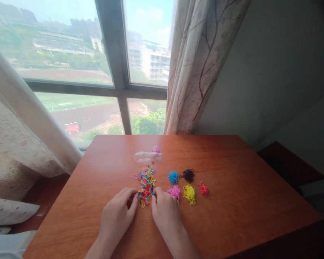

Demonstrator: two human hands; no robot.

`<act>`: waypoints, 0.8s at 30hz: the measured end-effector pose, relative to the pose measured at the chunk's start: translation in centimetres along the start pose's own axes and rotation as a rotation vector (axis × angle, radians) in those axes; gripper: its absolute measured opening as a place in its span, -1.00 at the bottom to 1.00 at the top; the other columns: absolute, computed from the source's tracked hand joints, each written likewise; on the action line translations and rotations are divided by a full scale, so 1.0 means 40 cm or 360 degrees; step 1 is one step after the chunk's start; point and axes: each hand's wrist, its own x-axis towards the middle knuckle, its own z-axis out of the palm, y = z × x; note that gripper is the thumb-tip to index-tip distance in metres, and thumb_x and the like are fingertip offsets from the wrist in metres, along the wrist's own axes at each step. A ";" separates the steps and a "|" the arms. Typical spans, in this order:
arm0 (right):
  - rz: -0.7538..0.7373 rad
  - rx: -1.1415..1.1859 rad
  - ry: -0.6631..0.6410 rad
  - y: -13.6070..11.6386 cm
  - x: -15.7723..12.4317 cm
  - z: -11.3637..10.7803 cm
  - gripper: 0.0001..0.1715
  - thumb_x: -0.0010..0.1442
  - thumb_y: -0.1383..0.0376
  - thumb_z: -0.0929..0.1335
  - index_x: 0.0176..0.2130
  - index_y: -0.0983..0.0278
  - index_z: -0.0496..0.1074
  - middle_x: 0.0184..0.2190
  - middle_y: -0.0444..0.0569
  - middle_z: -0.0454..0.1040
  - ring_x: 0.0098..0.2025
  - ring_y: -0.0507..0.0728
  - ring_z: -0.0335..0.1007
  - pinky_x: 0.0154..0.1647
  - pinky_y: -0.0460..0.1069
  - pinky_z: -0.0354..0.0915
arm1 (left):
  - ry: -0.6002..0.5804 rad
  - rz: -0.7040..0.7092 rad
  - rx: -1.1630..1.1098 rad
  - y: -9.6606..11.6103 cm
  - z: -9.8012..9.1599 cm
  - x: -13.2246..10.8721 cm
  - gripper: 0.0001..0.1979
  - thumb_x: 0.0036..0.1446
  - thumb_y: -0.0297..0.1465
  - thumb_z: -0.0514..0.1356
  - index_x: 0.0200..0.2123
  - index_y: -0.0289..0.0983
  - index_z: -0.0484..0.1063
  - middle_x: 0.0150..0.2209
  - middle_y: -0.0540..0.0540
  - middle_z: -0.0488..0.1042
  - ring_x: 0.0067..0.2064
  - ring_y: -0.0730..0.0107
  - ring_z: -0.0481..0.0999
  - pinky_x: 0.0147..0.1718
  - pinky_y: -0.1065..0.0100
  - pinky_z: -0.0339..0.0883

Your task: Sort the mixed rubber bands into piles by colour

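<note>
A mixed pile of small coloured rubber bands lies on the wooden table between my hands. My left hand is at the pile's near left edge, its thumb and forefinger curled together on some bands there. From the right, my right hand pinches at bands on the near right edge with its fingertips. Just beyond it sits a pink heap of bands, partly hidden by the hand. Single-colour heaps stand to the right: blue bands, black bands, yellow bands and red bands.
Behind the mixed pile lie a clear plastic tube or bag and a small pink-purple object. The wooden table reaches back to a window with curtains on both sides.
</note>
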 end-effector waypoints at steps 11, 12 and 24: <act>-0.0116 0.0114 0.0107 0.024 -0.007 0.007 -0.80 0.28 0.45 0.30 -0.28 0.21 0.48 -0.42 -0.11 0.56 -0.35 0.09 0.51 -0.42 -0.10 0.12 | -0.0042 0.0008 -0.0009 -0.008 0.004 -0.009 -0.82 0.22 -0.34 0.06 -0.31 -0.16 0.47 -0.35 0.02 0.57 -0.34 0.37 0.56 -0.36 0.42 0.37; -0.0127 0.0122 0.0123 0.024 -0.010 0.006 -0.80 0.28 0.45 0.30 -0.27 0.20 0.49 -0.42 -0.11 0.56 -0.35 0.09 0.51 -0.41 -0.10 0.12 | -0.0044 0.0007 -0.0011 -0.008 0.004 -0.010 -0.82 0.22 -0.34 0.06 -0.31 -0.16 0.46 -0.35 0.02 0.57 -0.34 0.37 0.56 -0.36 0.42 0.37; 0.0039 -0.0001 0.0294 0.109 0.039 -0.085 -0.82 0.29 0.37 0.33 -0.27 0.17 0.53 -0.40 -0.13 0.58 -0.36 0.05 0.50 -0.44 -0.10 0.08 | -0.0051 0.0020 0.0008 -0.008 0.005 -0.014 -0.84 0.21 -0.34 0.09 -0.31 -0.15 0.47 -0.37 0.02 0.56 -0.34 0.36 0.56 -0.37 0.41 0.36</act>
